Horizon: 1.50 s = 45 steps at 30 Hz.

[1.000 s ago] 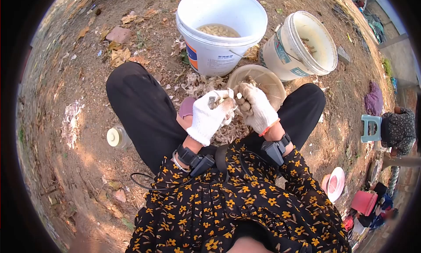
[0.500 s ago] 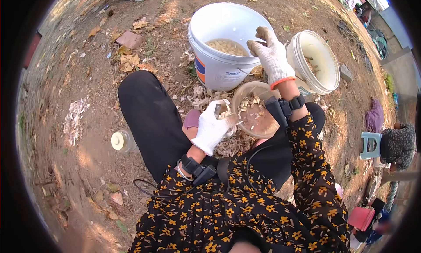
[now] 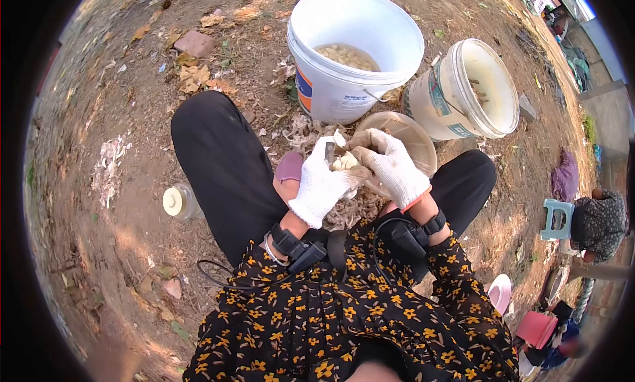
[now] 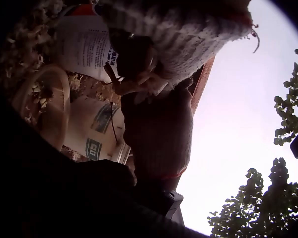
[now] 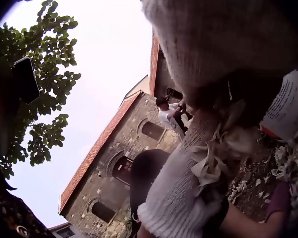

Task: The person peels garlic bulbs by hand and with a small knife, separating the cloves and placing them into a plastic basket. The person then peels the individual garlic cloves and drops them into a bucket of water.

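Garlic [image 3: 345,161] is sitting between your two gloved hands, held above your lap and just in front of the shallow basin [image 3: 423,140]. Judging by what is lying around you, the work is well under way but not finished. The white bucket [image 3: 317,91] is already holding a layer of pale peeled cloves [image 3: 347,56], and loose skins [image 3: 344,213] are piling up on the ground between your knees. The piece in your hands is still wearing some of its skin, as far as the head view shows. The basin's contents are hiding behind your right hand. Your left hand [image 3: 322,183] is clenching around the garlic from below, with a small grey tool [image 3: 329,152], possibly a blade, sticking up beside its fingers. Your right hand [image 3: 391,165] is curling its fingers over the top and pinching at the garlic. The wrist views are too dark to add more about either grip.
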Motion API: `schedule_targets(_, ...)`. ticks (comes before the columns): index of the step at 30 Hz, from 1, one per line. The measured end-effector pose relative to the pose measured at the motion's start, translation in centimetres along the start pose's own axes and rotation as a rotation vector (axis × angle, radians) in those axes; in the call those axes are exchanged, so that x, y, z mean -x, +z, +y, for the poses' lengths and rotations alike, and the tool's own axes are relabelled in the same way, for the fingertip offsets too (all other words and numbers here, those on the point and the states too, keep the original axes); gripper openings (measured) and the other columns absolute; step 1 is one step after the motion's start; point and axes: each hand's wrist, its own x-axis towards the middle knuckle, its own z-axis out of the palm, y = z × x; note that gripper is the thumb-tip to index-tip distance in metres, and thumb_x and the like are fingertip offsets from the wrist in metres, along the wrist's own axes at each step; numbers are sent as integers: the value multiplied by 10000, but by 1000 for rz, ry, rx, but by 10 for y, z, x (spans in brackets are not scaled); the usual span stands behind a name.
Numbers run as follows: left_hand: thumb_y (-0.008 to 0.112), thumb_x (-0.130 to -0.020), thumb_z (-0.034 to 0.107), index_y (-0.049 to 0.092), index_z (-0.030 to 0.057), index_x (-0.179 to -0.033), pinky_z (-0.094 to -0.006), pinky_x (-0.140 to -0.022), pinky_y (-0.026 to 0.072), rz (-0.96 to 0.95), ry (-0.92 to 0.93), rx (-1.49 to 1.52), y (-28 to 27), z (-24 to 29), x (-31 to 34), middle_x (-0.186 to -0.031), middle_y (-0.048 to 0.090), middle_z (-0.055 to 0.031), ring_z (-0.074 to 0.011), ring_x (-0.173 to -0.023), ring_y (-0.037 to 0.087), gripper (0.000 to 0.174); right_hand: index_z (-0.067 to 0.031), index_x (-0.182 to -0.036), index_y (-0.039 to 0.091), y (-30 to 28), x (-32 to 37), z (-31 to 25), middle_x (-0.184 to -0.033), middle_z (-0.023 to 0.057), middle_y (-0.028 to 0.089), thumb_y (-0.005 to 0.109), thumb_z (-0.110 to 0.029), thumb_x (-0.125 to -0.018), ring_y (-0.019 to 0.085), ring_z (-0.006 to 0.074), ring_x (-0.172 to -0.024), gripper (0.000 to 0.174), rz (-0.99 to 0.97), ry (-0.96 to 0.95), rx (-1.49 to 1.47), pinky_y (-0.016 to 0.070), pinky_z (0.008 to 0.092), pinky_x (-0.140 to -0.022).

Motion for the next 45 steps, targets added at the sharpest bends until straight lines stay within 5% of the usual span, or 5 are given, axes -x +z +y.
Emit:
schedule_targets(6, 827, -760, 47, 533, 66, -1189, -259, -709, 540, 64, 158, -169, 2, 10, 2, -993, 657, -52, -101, -851, 634, 520, -11, -1141, 639, 13, 13, -6, -1048, 27, 664, 647, -127, -913, 606, 95, -937, 256, 81, -96, -388, 505, 263, -835)
schedule_targets(13, 795, -758, 91, 552, 53, -1180, -305, -736, 533, 184, 250, -590, 3, -8, 0, -989, 660, -94, -143, -862, 647, 489, -1, -1044, 690, 19, 19, -7, -902, 82, 668, 708, -98, -846, 655, 179, -882, 221, 241, -427, 506, 523, 309, -815)
schedule_targets(24, 699, -895, 150, 672, 32, -1098, -209, -528, 455, -23, -338, 200, -10, 1, -3, -816, 683, 10, -64, -620, 606, 237, 18, -1036, 687, 25, 13, 8, -913, 39, 695, 663, -22, -886, 617, 87, -832, 158, 426, -258, -100, 514, 254, -751)
schedule_targets(28, 637, -925, 97, 629, 14, -1184, -199, -603, 498, -5, -223, 499, -16, -14, -9, -993, 690, -27, -63, -726, 630, 271, 14, -1035, 680, 28, 13, 17, -908, 36, 689, 664, -22, -888, 607, 80, -826, 152, 404, -261, -76, 506, 247, -738)
schedule_targets(45, 719, -840, 16, 656, -13, -1124, -269, -773, 545, 213, 35, -127, -5, -15, 2, -995, 720, -75, -121, -884, 671, 292, 0, -1058, 609, 55, 3, 14, -921, 135, 653, 601, -157, -939, 631, 215, -818, 197, 393, -367, 220, 507, 338, -761)
